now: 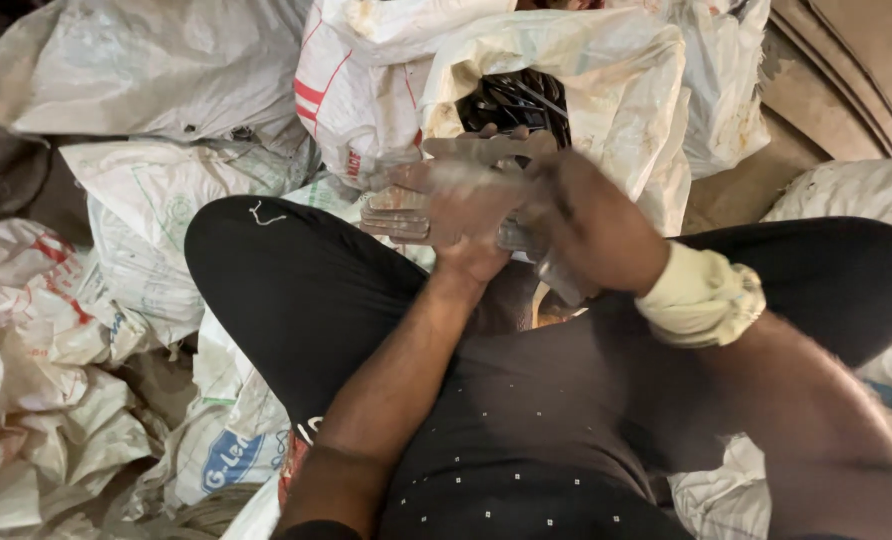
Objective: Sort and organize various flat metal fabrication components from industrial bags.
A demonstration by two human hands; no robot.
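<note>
My left hand [446,215] is dusty and blurred, its back turned up and its fingers stretched out to the left over my lap. My right hand [581,215] lies against it from the right and wears a cream cloth band [701,295] at the wrist. Between the two hands a thin grey metal piece [551,275] pokes out below my right palm, which looks closed around it. Whether my left hand also grips it is hidden. Just beyond the hands an open white sack [606,90] shows dark metal parts [516,100] inside.
I sit with knees apart in black trousers [286,280]. Crumpled white woven sacks [146,190] are piled to the left and behind, with more at the right [846,190]. A brown floor and stepped edge [846,70] lie at the upper right.
</note>
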